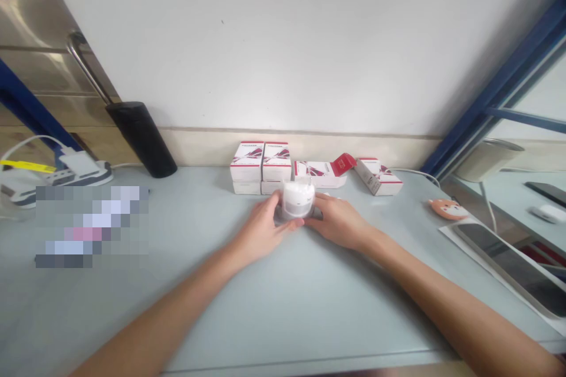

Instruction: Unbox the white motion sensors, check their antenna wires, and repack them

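Observation:
A small white rounded device (pixel 298 199) in what looks like clear plastic wrap stands on the desk in the middle of the head view. My left hand (pixel 264 222) grips it from the left, thumb and fingers curved round its side. From the right, my right hand (pixel 339 219) closes on the same device, its fingers partly hidden behind. Just beyond are white and red cartons (pixel 247 168) stacked side by side. An open carton (pixel 315 172) with a raised red flap lies to their right, and another carton (pixel 379 177) rests farther right.
A black cylindrical bottle (pixel 142 140) and a white power strip (pixel 82 177) stand at the left. A blurred-out item (pixel 88 227) lies nearer. On the right are an orange animal-face object (pixel 448 209) and a dark flat slab (pixel 513 265). A white wall (pixel 274 41) rises behind.

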{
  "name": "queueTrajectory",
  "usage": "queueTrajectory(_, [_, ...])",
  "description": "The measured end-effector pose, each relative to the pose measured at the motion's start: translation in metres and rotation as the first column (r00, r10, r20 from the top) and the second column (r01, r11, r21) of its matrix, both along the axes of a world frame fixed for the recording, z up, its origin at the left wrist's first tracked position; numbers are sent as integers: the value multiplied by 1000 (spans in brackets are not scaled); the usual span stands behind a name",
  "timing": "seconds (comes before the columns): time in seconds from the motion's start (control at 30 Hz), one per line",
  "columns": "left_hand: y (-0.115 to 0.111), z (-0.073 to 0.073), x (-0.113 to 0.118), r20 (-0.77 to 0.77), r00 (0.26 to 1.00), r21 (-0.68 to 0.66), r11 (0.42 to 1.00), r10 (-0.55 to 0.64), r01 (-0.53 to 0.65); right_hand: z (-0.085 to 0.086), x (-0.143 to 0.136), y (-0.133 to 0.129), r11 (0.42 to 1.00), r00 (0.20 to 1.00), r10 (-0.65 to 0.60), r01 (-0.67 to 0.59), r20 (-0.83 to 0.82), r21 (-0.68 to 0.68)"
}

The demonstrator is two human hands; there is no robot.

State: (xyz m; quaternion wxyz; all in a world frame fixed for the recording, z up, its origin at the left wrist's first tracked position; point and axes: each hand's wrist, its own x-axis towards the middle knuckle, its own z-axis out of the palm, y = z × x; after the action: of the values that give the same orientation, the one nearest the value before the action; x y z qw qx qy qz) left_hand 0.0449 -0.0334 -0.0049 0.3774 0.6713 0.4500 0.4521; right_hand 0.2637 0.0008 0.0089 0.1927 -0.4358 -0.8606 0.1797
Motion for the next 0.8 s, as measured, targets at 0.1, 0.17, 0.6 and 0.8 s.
queueTrajectory(0.1, [-3,4,2,88,996,-20,999,35,-33,0,2,0,1000,998,25,-25,-61,6])
queueTrajectory(0.17, [-3,7,3,141,988,-86,995,65,-54,1,3,0,998,993,55,-55,-105,2])
queueTrajectory(0.6, [-1,36,1,705,667,-428,894,239,132,22,-1,-2,964,789,-182,27,-587,-263])
queueTrajectory(0.8, [-5,41,5,755,596,-449,877,272,168,17,-3,-2,926,698,-255,-24,-669,-377])
